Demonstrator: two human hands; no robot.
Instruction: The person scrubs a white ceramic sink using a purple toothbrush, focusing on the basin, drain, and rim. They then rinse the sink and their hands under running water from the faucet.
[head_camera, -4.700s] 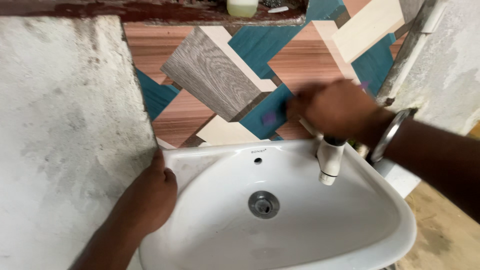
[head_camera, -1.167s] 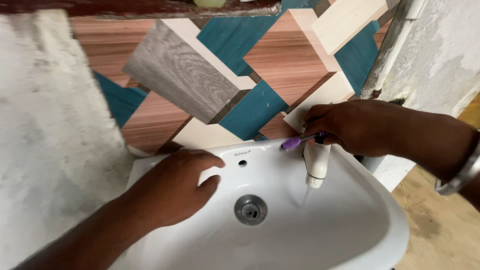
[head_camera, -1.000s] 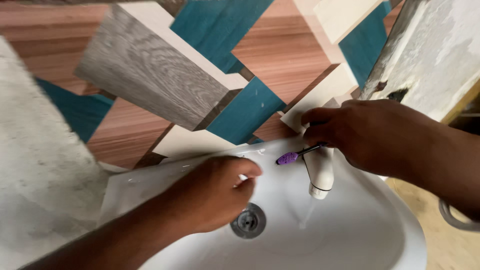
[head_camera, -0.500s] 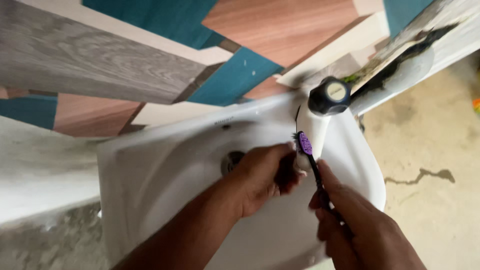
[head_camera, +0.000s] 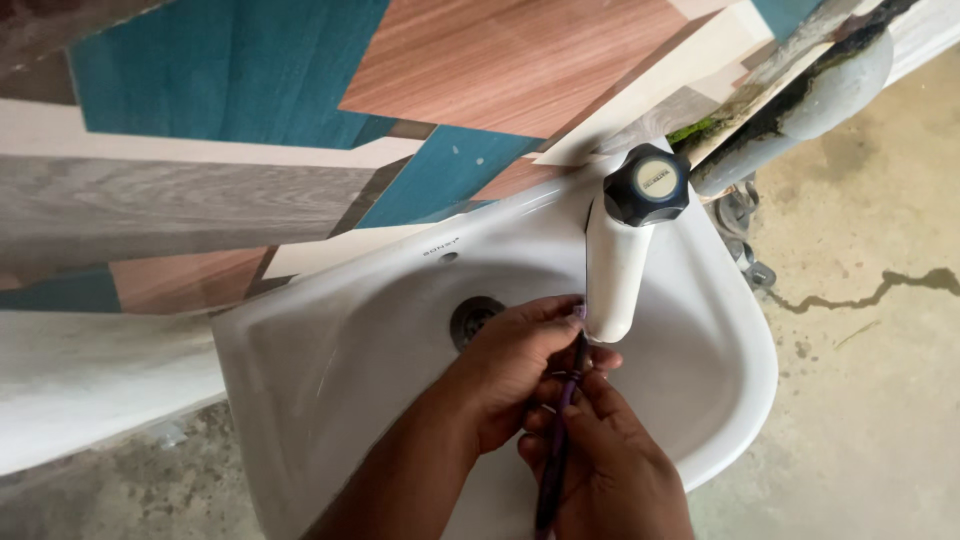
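My right hand (head_camera: 610, 465) grips the dark handle of a purple toothbrush (head_camera: 560, 430), whose head points up under the spout of the white tap (head_camera: 615, 270). My left hand (head_camera: 520, 365) is cupped around the brush head just below the spout, fingers curled on it. Both hands hover over the white wash basin (head_camera: 320, 340). The tap has a black knob (head_camera: 646, 184) on top. The bristles are hidden by my left fingers.
The metal drain (head_camera: 472, 315) sits left of my hands. A patterned wall of teal, wood-brown, grey and cream panels (head_camera: 300, 120) rises behind the basin. A grey pipe (head_camera: 800, 95) runs at the upper right above a concrete floor (head_camera: 870, 330).
The view has tilted further down over the basin. My right hand has brought the toothbrush under the spout, and my left hand has closed around its head.
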